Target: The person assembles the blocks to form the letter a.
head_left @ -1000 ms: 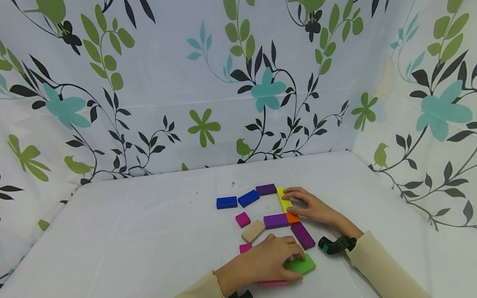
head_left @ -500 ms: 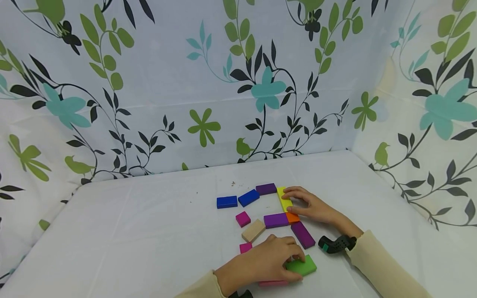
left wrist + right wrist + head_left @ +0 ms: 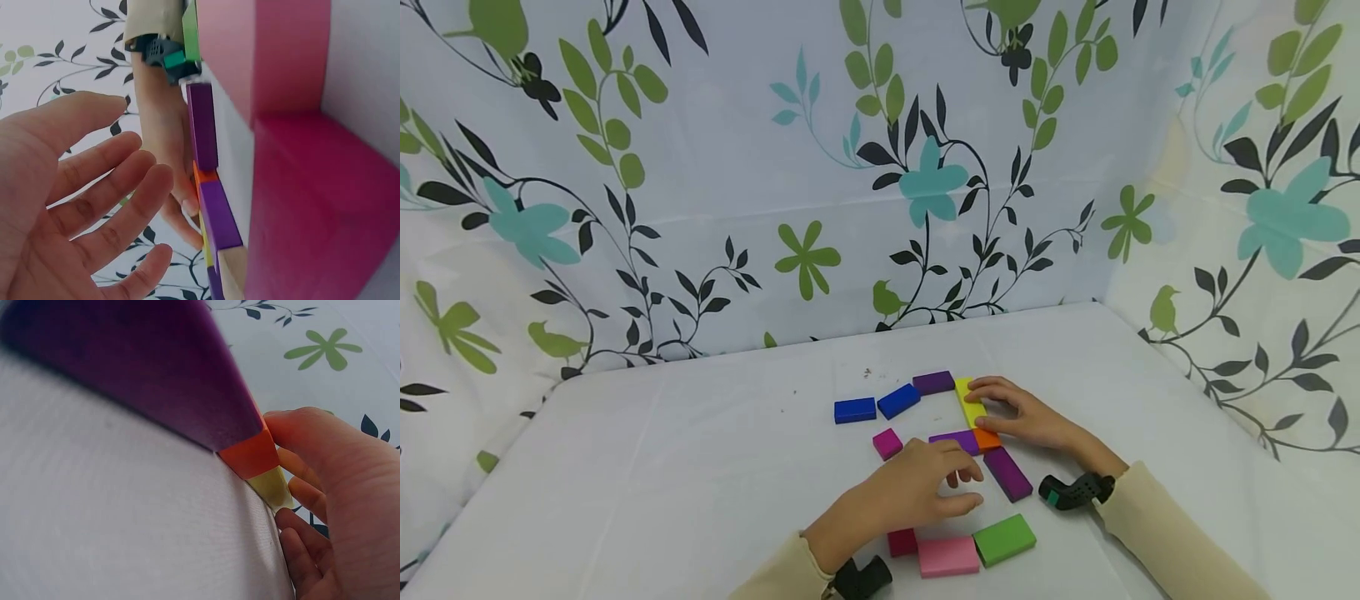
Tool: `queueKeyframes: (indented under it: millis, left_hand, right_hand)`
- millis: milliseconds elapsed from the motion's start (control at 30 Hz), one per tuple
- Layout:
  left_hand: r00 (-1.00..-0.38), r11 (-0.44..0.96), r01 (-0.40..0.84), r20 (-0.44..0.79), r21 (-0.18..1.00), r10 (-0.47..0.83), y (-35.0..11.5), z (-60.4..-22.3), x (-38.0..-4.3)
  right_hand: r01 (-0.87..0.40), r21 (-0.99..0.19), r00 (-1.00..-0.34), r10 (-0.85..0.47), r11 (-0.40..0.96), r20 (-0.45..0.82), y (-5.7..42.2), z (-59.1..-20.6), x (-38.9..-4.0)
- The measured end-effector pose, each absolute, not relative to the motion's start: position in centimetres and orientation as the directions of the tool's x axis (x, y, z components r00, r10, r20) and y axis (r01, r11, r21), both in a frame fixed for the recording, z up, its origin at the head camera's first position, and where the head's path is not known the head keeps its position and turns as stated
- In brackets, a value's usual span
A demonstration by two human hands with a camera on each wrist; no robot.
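Note:
My left hand (image 3: 910, 487) is raised over the blocks with nothing in it, its fingers loosely bent in the left wrist view. Just below it lie a green block (image 3: 1004, 540), a pink block (image 3: 949, 557) and a dark pink block (image 3: 902, 542), side by side in a row. My right hand (image 3: 1026, 417) rests at the right side of a yellow block (image 3: 964, 396), fingertips on its far end and thumb near the orange block (image 3: 987, 440). In the right wrist view, a dark purple block (image 3: 144, 369) meets the orange one.
Two blue blocks (image 3: 854, 411) and a dark purple block (image 3: 933, 382) form the far row. A small magenta block (image 3: 887, 443) lies left of a purple block (image 3: 951, 439). A tan block (image 3: 232, 269) is hidden by my left hand in the head view. Patterned cloth (image 3: 700, 167) stands behind.
My left hand has let go of the green block and risen up and to the left, uncovering the pink block. The right hand stays at the yellow block.

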State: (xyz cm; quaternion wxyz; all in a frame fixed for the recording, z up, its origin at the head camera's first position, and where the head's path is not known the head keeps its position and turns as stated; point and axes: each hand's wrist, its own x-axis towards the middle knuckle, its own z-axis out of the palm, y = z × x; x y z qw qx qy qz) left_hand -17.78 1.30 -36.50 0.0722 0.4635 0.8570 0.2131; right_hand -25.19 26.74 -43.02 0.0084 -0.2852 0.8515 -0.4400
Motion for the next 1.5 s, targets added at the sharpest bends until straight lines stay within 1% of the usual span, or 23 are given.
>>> queueKeyframes:
  millis: [133,333,400,633,800,933,1033,1200,1300,1500]
  left_hand:
    - [-0.591,0.508,0.745,0.073,0.432,0.804,0.7,-36.0,-18.3]
    - [-0.680,0.556,0.656,0.079,0.511,0.729,-0.4,-35.7,-19.7]
    - [-0.695,0.551,0.638,0.094,0.538,0.713,-0.8,-35.8,-20.1]
    - [-0.720,0.537,0.610,0.124,0.582,0.683,-2.2,-36.1,-21.1]
    - [-0.735,0.552,0.621,0.168,0.557,0.657,-2.8,-36.3,-21.7]
    - [-0.730,0.549,0.647,0.223,0.530,0.646,-3.4,-36.7,-22.4]
    - [-0.745,0.568,0.638,0.232,0.520,0.625,-3.8,-37.0,-22.8]
    - [-0.785,0.605,0.592,0.209,0.533,0.584,-4.5,-37.2,-23.3]
    - [-0.791,0.606,0.574,0.179,0.551,0.585,-4.9,-37.3,-23.5]
    - [-0.797,0.639,0.539,0.087,0.549,0.598,-5.3,-37.7,-23.6]
  right_hand:
    - [-0.475,-0.748,-0.841,-0.491,0.463,0.230,26.7,-43.1,-25.2]
    - [-0.470,-0.746,-0.846,-0.481,0.472,0.228,26.8,-43.1,-25.2]
    - [-0.467,-0.748,-0.847,-0.482,0.472,0.225,26.8,-43.0,-25.1]
    - [-0.461,-0.750,-0.851,-0.476,0.475,0.222,26.8,-43.1,-25.1]
    - [-0.460,-0.748,-0.853,-0.472,0.478,0.223,26.8,-42.9,-25.1]
    - [-0.461,-0.747,-0.852,-0.475,0.479,0.221,26.9,-42.9,-25.2]
    - [-0.464,-0.747,-0.849,-0.479,0.476,0.221,26.9,-42.9,-25.3]
    - [-0.470,-0.739,-0.846,-0.485,0.483,0.221,26.8,-42.8,-25.3]
    - [-0.470,-0.736,-0.846,-0.485,0.487,0.219,26.8,-42.8,-25.3]
    - [-0.468,-0.739,-0.846,-0.487,0.485,0.216,26.7,-42.8,-25.4]
